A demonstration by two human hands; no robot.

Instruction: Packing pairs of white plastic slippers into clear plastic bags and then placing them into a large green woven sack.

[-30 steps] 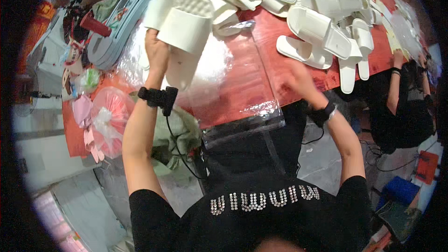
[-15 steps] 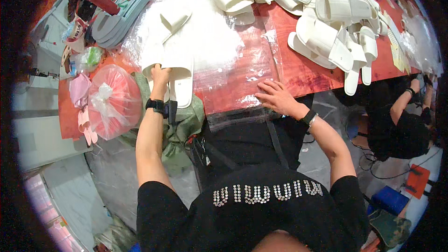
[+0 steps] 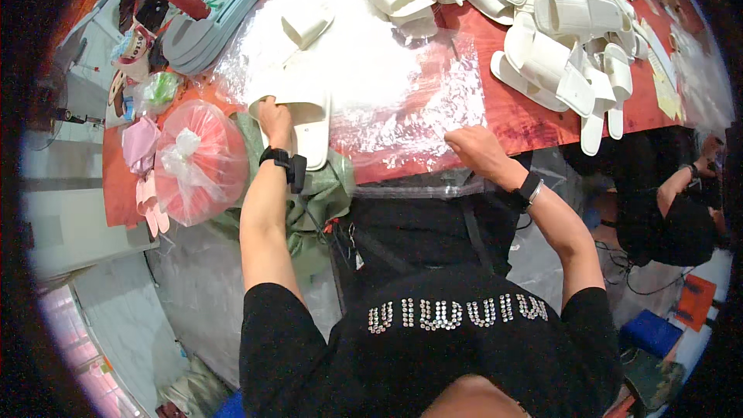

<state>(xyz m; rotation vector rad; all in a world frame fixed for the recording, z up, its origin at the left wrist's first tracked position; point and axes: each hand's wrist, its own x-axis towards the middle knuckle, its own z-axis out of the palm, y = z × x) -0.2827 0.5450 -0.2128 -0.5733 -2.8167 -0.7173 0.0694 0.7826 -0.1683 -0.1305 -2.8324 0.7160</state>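
Note:
My left hand (image 3: 276, 120) grips a white slipper (image 3: 316, 147) at its broad strap, with the fingers partly hidden inside. The heel end points toward me over the table's near edge. Another white slipper (image 3: 307, 29) lies just beyond it, washed out by glare. My right hand (image 3: 481, 156) is closed, its fingertips pinching the right side of a clear plastic bag (image 3: 402, 147). That bag lies crinkled and shiny on the red table (image 3: 503, 120) between my hands.
White slippers (image 3: 534, 62) are heaped at the far right. Grey slippers (image 3: 190, 42) and a tied clear bag of something red (image 3: 197, 174) stand left, beside pink slippers (image 3: 152, 209). Green cloth (image 3: 309, 240) hangs below the edge. Another person (image 3: 669, 213) works at the right.
My right hand has gone from lying flat with fingers spread on the plastic to a pinch at its side. The plastic is more crinkled. My left hand keeps its hold on the slipper.

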